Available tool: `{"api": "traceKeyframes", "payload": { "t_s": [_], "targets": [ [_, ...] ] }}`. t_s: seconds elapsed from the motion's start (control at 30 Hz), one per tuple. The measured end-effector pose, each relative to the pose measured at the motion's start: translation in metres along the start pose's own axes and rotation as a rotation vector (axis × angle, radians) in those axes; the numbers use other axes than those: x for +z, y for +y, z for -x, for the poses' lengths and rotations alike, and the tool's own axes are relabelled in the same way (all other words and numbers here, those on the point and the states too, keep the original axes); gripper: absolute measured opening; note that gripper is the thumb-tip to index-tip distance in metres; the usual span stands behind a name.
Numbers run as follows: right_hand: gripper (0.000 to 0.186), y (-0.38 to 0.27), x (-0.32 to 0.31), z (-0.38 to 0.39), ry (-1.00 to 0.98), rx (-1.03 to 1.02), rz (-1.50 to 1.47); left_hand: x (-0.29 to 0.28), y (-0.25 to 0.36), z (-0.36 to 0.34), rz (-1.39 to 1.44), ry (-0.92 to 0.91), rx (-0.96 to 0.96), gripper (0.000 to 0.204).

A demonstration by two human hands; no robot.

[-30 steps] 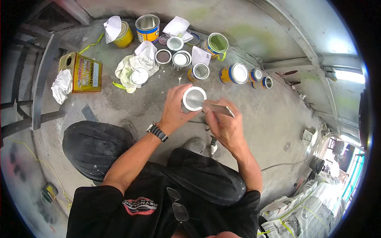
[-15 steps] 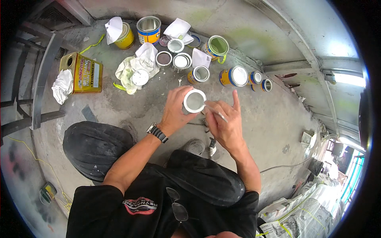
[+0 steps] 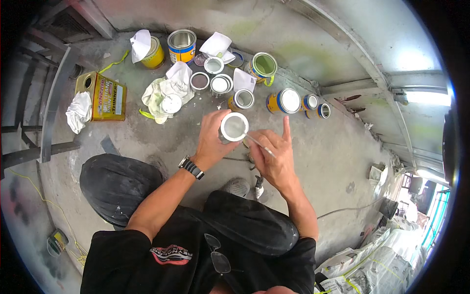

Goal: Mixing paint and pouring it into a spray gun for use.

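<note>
Left hand (image 3: 211, 136) curls round one white-rimmed can (image 3: 235, 116); right hand (image 3: 277, 161) pinches one thin stick (image 3: 261, 145), one finger raised.

Upper garment: black short-sleeved shirt (image 3: 117, 267). Chest carries a printed emblem (image 3: 171, 255) in red and white with lettering. Eyeglasses (image 3: 220, 262), thin-framed, hang at the shirt front; lenses appear dark against the cloth. Left wrist: watch (image 3: 194, 169), black ribbed strap, silver-toned case. Left hand (image 3: 213, 134) and right hand (image 3: 274, 157): both hands bare. Trousers (image 3: 120, 183): black, loose, creased, pale dust and specks at the knees. Footwear: grey shoe (image 3: 238, 187), perforated upper, partly hidden.
</note>
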State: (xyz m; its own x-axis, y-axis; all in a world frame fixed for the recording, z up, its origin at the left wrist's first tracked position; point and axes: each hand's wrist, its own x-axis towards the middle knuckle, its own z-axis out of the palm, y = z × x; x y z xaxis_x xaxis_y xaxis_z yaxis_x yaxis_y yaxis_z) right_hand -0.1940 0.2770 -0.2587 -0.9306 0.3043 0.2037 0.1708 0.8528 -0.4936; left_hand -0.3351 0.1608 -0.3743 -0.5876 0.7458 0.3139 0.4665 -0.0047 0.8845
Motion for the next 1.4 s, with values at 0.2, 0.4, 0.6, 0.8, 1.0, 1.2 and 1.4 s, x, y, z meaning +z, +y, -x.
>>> {"api": "traceKeyframes", "payload": {
  "t_s": [0.2, 0.4, 0.6, 0.8, 1.0, 1.2, 1.4],
  "targets": [
    [0.053, 0.007, 0.004, 0.002, 0.009, -0.041, 0.008, 0.002, 0.000, 0.000, -0.039, -0.013, 0.028, 0.080],
    [0.049, 0.008, 0.004, 0.001, 0.020, -0.007, -0.034, -0.002, 0.001, -0.003, -0.123, -0.054, 0.039, 0.081],
    [0.027, 0.008, 0.003, 0.000, 0.055, 0.027, 0.010, -0.003, 0.000, -0.006, -0.122, -0.040, 0.047, 0.080],
    [0.038, 0.011, 0.004, 0.002, 0.051, 0.019, -0.019, -0.002, -0.001, -0.006, -0.129, -0.042, 0.060, 0.079],
    [0.044, 0.011, 0.006, 0.003, 0.046, 0.032, -0.058, 0.000, -0.002, -0.002, -0.120, -0.052, 0.031, 0.079],
    [0.044, 0.013, 0.010, 0.005, 0.042, -0.001, -0.057, 0.002, -0.005, 0.000, -0.105, -0.045, 0.037, 0.078],
    [0.043, 0.013, 0.008, 0.006, 0.023, 0.040, -0.034, 0.005, -0.003, 0.003, -0.080, -0.077, -0.002, 0.082]
  ]
}}
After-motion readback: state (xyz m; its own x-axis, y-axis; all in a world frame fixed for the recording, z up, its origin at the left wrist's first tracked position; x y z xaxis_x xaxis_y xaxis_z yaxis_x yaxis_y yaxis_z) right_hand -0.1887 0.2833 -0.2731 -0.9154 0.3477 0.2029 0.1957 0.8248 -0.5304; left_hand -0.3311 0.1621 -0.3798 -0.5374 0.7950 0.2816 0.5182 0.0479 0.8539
